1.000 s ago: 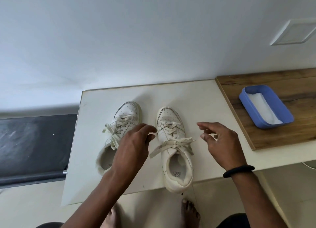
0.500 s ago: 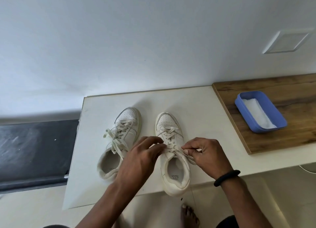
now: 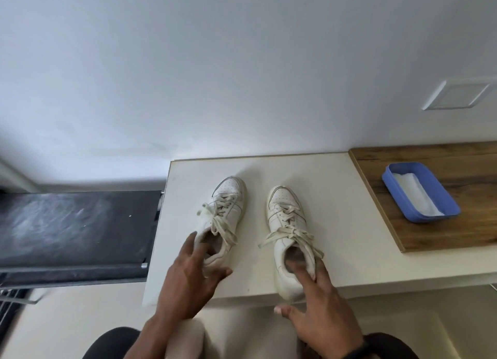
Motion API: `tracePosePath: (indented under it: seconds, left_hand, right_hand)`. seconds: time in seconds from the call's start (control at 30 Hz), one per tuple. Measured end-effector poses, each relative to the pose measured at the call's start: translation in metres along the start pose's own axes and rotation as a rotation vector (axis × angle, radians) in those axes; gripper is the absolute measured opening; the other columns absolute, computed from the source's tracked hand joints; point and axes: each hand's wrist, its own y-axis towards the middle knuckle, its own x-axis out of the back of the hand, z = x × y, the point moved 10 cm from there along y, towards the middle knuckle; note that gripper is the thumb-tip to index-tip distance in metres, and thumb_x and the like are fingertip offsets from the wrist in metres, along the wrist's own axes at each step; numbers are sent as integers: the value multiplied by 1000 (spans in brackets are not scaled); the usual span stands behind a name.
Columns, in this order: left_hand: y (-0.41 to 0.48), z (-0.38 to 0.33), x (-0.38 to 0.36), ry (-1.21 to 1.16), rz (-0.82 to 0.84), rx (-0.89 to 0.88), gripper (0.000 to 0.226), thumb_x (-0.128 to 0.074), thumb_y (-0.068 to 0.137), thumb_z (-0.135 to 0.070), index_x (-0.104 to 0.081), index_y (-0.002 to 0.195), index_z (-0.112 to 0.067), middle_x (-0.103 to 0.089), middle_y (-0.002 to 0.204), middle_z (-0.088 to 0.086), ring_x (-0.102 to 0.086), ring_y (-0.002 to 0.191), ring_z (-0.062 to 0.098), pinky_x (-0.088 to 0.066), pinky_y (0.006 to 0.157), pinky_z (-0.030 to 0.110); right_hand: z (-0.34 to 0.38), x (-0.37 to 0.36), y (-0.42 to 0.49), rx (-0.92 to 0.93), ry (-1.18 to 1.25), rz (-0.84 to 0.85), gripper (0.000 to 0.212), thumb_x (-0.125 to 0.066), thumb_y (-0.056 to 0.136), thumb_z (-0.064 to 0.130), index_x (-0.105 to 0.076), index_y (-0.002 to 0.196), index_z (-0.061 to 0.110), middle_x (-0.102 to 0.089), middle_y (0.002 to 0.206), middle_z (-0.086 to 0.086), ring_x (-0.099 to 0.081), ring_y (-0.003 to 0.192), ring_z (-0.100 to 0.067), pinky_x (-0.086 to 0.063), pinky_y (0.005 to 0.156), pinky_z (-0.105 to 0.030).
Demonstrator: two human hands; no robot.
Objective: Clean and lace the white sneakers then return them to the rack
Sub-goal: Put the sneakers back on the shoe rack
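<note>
Two white sneakers stand side by side on the white table (image 3: pixel 338 197), toes toward the wall, both laced and tied. My left hand (image 3: pixel 188 280) is at the heel of the left sneaker (image 3: pixel 228 200), with fingers over the opening and the thumb against the heel's right side. My right hand (image 3: pixel 320 315) is on the right sneaker (image 3: pixel 283 210), whose heel overhangs the table's front edge. Its fingers reach into the opening and the thumb lies just under the heel.
A blue tray (image 3: pixel 388 182) with a white cloth (image 3: pixel 415 194) in it sits on a wooden board (image 3: pixel 457 237) at the right. A black dusty surface (image 3: pixel 67 224) adjoins the table on the left. The wall runs close behind. My knees are below the table edge.
Both hands have left the right sneaker's laces, which now lie tied in a bow. The left hand went to the left sneaker's heel, the right hand to the right sneaker's heel.
</note>
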Motion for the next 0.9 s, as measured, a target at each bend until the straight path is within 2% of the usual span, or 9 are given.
tracePosePath:
  seconds: [0.1,0.2,0.43,0.5,0.6,0.67,0.77,0.83,0.9]
  left_hand:
    - [-6,-6,-11,52,0,28,44,-85,67,-47,-54,80,-19,-57,121,5,-66,77,32,-49,56,33]
    - [-16,-22,-19,98,-11,26,43,-87,66,-43,-56,78,-16,-57,115,17,-65,72,40,-50,56,35]
    - [-21,-33,-25,93,-11,37,39,-79,71,-49,-53,76,-21,-52,110,7,-61,68,31,-34,55,26]
    - [-17,-33,-24,98,-24,53,37,-78,71,-52,-57,80,-24,-50,112,3,-62,65,30,-33,53,26]
    - [-9,-20,-29,82,30,158,37,-73,71,-60,-61,88,-29,-49,106,-4,-64,78,25,-38,60,31]
    - [-7,-15,-32,59,34,164,37,-72,69,-61,-62,77,-27,-47,94,-6,-63,76,21,-38,59,31]
    - [5,-11,-33,-3,-34,100,37,-77,64,-57,-57,64,-25,-45,85,-7,-58,59,19,-31,47,27]
    - [17,-10,-27,-16,-72,98,37,-73,63,-57,-54,62,-26,-52,87,-4,-56,52,19,-30,43,23]
    - [28,-13,-16,-4,-75,111,37,-64,66,-61,-54,64,-26,-61,102,1,-58,52,22,-35,41,25]
  right_hand:
    - [6,4,13,-60,-81,-115,55,-66,82,61,-48,130,43,-34,149,-1,-61,118,-25,-52,93,-34]
    - [18,8,29,-55,-119,-163,44,-68,84,59,-60,120,35,-45,138,-6,-65,108,-28,-52,87,-34]
    - [41,10,62,-34,-113,-119,44,-71,85,49,-67,123,28,-44,145,-6,-65,109,-31,-53,90,-35]
    - [43,9,63,-38,-139,-118,42,-68,84,49,-68,120,27,-45,142,-5,-65,108,-30,-53,88,-34]
    - [44,11,65,-28,-186,-157,37,-67,82,50,-71,110,27,-50,136,-3,-66,102,-27,-54,83,-33]
    - [43,10,64,-9,-211,-192,32,-67,78,51,-71,99,27,-53,131,-2,-68,94,-27,-54,77,-34]
    - [38,7,73,12,-221,-204,32,-73,66,55,-66,77,26,-61,124,0,-69,72,-27,-50,58,-33]
    - [42,10,82,33,-210,-197,35,-77,60,57,-62,73,28,-63,124,2,-67,61,-25,-48,50,-33]
    - [51,22,91,72,-178,-214,37,-83,56,53,-61,72,28,-62,131,2,-65,56,-26,-49,45,-33]
